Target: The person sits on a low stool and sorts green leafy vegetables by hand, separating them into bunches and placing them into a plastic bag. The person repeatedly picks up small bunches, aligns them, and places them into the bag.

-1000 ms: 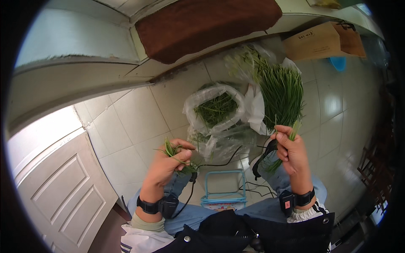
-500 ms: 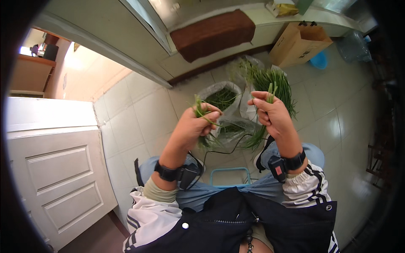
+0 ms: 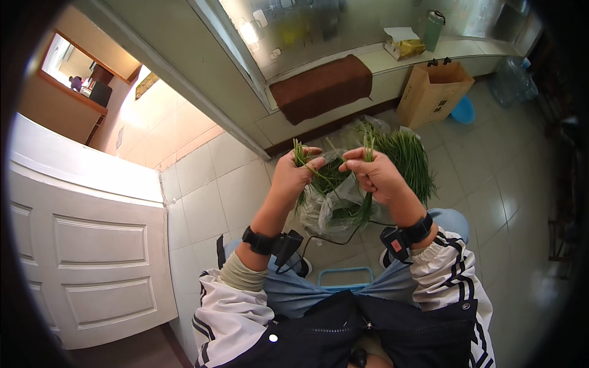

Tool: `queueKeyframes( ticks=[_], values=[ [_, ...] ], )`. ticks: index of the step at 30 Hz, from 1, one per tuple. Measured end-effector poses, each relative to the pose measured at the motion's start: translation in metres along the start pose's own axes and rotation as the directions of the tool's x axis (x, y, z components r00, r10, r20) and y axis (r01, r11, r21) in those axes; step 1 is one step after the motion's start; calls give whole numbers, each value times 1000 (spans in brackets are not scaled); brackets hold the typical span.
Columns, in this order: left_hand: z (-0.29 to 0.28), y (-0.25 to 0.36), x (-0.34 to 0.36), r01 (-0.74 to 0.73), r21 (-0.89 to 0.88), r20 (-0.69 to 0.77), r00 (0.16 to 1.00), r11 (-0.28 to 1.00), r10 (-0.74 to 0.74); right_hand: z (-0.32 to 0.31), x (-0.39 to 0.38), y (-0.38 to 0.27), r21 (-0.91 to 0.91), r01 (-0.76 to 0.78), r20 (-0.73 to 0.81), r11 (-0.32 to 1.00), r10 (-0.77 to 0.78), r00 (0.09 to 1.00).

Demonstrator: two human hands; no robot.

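Green chives hang from both my hands, held up in front of my knees. My left hand is closed round a small bunch of chives, with some blades bending out past the fingers. Close by on the right, my right hand pinches another bunch, its stalk ends up and its long leaves trailing down. Beneath the hands are clear plastic bags with loose greens inside. A large heap of chives lies on the floor beyond my right hand.
A brown paper bag, a blue basin and a large clear water bottle stand at the back right. A brown cloth hangs over the ledge. A white panelled door is at the left. A black cable runs between my wrists.
My hands have drawn closer together, the right one moving left and lower. Both still hold chives. The whole view has shifted, showing more of the window and ledge.
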State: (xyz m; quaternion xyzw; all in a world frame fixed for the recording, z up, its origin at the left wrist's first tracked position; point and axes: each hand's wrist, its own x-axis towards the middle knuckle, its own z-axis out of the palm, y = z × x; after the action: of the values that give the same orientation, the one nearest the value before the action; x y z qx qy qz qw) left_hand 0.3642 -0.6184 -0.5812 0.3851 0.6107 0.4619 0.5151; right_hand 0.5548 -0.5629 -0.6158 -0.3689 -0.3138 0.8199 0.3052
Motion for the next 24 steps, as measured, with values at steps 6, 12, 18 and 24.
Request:
queueKeyframes(
  ticks=[6, 12, 18, 24],
  values=[
    [-8, -32, 46, -1, -136, 52, 999, 991, 8, -1, 37, 9, -50, -50, 18, 998, 51, 999],
    [-18, -70, 120, 8, -97, 41, 999, 995, -4, -13, 114, 23, -120, -80, -11, 990, 79, 997],
    [-35, -103, 175, 69, -47, 89, 994, 996, -65, -16, 175, 42, -370, 16, -81, 929, -50, 995],
    [-50, -122, 204, 53, 57, 70, 996, 997, -57, -22, 204, 47, -340, -56, -105, 939, 21, 994]
  ],
)
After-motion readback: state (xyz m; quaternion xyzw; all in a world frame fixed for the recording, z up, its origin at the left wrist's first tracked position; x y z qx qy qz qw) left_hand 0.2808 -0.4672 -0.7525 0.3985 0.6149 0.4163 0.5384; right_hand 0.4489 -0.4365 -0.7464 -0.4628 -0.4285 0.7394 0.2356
